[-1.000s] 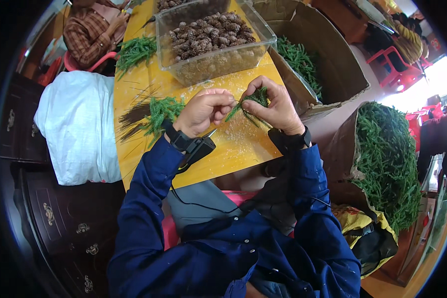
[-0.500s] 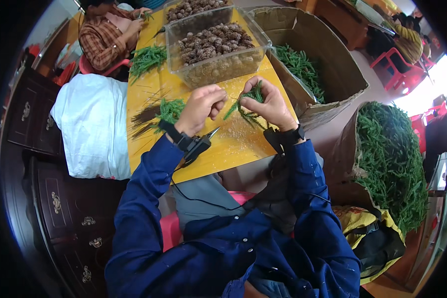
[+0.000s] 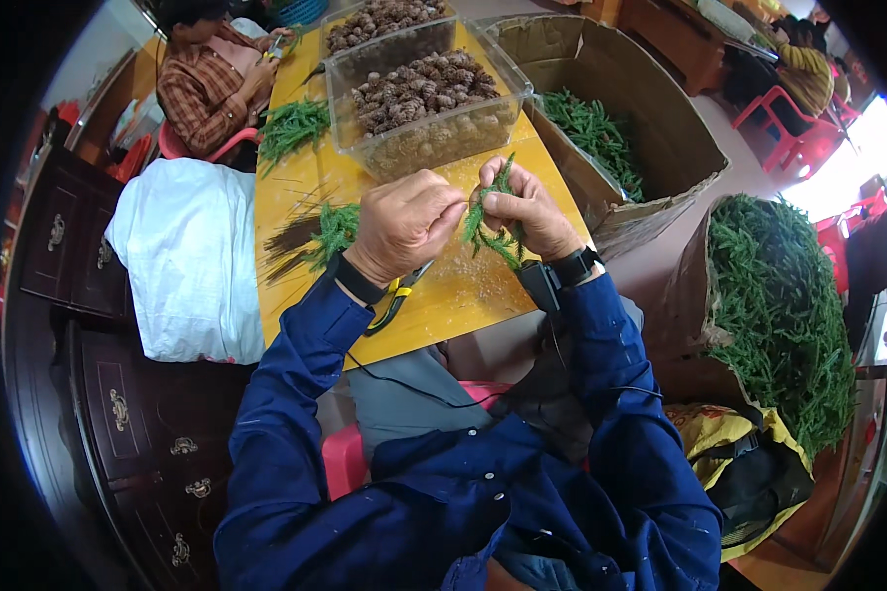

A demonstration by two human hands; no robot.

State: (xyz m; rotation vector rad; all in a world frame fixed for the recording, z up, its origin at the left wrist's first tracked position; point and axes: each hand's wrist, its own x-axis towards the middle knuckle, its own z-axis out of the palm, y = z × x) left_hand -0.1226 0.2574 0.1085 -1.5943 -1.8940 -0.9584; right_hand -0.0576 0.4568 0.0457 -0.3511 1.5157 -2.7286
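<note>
My right hand [image 3: 534, 212] pinches a green artificial pine sprig [image 3: 473, 225] between thumb and fingers, its needles hanging below the grip. Close by on its left, my left hand [image 3: 407, 225] is closed in a pinch at the sprig's side. Whatever lies between those fingertips is too thin or hidden to name. Pliers with black and yellow handles [image 3: 392, 307] rest on the yellow table [image 3: 443, 320], partly covered by my left wrist. Beyond that wrist lie a green sprig [image 3: 335, 234] and a bundle of thin brown wires or stems [image 3: 291, 239].
A clear plastic bin [image 3: 434, 143] of pine cones [image 3: 424, 89] stands ahead, another behind it. Cardboard boxes [image 3: 675, 123] of greenery [image 3: 784, 315] flank the table's right. White cloth [image 3: 192, 261] is at left. A co-worker [image 3: 207, 84] sits at the far left, beside a sprig pile [image 3: 294, 128].
My left hand has turned over and come nearer to my right hand, its fingers now closed. The sprig in my right hand stands more upright. More of the pliers' handles shows.
</note>
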